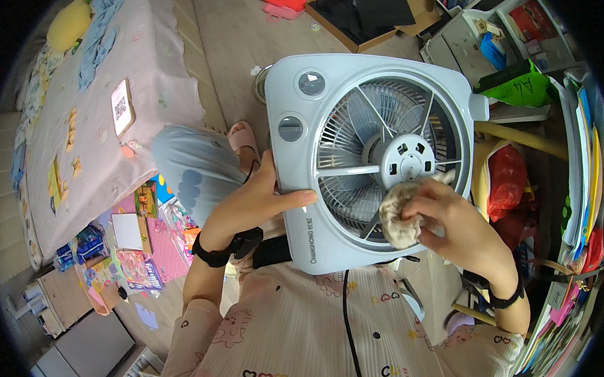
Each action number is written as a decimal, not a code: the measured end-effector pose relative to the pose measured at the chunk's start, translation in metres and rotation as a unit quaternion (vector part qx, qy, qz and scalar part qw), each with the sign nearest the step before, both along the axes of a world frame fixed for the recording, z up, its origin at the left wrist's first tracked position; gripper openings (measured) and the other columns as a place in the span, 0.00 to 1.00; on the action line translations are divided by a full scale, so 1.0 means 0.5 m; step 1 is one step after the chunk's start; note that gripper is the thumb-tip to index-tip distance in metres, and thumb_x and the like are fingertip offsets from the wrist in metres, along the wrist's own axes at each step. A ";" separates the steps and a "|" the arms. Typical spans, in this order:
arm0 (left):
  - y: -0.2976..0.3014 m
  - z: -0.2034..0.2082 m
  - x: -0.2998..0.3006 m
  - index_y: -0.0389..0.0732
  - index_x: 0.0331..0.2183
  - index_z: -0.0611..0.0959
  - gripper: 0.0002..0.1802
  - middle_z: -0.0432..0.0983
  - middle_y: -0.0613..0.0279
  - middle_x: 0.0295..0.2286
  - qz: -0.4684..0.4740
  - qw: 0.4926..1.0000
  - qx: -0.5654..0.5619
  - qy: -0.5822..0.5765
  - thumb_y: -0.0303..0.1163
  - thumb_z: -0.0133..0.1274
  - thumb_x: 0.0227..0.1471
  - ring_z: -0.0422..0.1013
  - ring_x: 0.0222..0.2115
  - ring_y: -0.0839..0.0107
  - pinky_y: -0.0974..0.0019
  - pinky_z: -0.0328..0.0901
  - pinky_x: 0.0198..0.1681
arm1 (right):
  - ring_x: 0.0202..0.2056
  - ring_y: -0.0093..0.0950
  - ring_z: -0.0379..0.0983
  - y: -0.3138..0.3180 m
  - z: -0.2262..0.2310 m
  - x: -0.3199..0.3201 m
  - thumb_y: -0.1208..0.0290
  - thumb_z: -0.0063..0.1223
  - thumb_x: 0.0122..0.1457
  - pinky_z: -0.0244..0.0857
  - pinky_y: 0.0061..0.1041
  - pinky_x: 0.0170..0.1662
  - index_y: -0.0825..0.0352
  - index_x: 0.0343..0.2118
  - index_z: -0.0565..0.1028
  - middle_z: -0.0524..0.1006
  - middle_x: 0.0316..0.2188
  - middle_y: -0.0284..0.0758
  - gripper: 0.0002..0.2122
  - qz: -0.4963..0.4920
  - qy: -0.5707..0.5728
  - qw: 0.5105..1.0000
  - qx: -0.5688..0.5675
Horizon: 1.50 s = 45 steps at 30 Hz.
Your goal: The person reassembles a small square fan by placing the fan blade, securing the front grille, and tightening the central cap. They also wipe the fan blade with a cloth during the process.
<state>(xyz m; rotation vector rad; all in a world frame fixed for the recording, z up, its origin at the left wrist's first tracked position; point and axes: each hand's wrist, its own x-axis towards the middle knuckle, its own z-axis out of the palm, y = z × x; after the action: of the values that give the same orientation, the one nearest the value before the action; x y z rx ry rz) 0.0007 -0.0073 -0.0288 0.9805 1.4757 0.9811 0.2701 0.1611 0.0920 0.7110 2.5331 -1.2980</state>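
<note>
Now the right hand [450, 220] presses a bunched cloth [403, 211] against the fan [379, 158] grille, fingers closed around it.

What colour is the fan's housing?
Pale blue-grey fan housing, clearest in the head view.

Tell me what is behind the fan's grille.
Behind the grille of the fan, pale blades show around a round hub. The right hand presses a grey cloth on the grille, covering the lower right part.
</note>
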 end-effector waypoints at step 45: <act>0.043 0.101 -0.079 0.34 0.64 0.53 0.55 0.61 0.54 0.55 0.067 0.995 -0.073 -0.008 0.55 0.63 0.51 0.64 0.53 0.67 0.68 0.66 0.47 | 0.20 0.24 0.70 0.327 -0.087 0.014 0.64 0.54 0.58 0.65 0.27 0.24 0.78 0.35 0.79 0.75 0.20 0.35 0.17 -0.276 -0.116 0.952 0.059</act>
<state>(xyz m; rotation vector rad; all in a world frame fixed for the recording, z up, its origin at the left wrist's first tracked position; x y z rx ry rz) -0.0386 0.0144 0.0218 0.7740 1.5922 0.9593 0.2770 0.3244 0.0486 1.5841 2.3110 -1.1151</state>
